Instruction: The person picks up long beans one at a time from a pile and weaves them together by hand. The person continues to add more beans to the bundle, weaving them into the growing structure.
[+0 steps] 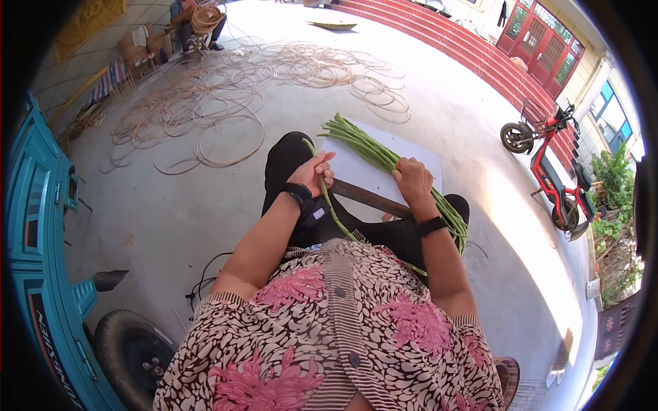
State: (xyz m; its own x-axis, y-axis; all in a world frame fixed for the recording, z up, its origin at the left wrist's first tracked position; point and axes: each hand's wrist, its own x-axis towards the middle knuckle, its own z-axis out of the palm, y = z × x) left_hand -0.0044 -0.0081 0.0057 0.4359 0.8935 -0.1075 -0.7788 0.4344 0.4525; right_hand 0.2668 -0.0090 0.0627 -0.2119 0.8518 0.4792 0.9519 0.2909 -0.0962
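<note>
Head view: rattan coils [226, 89] beyond green stems [370, 151].

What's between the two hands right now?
In the head view, a dark flat blade spans from left hand toward right hand, over the white board.

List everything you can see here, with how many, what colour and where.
green stems: one bundle, green, across the lap on the board
board: one, white, under the stems
blade: one, dark, across the lap between the hands
cane coils: many, tan, on the floor ahead
scooter: one, red, right
vehicle: one, blue, left
steps: red, top right
seated person: one, far top left
left hand: grips one green stem
right hand: on the bundle
</note>
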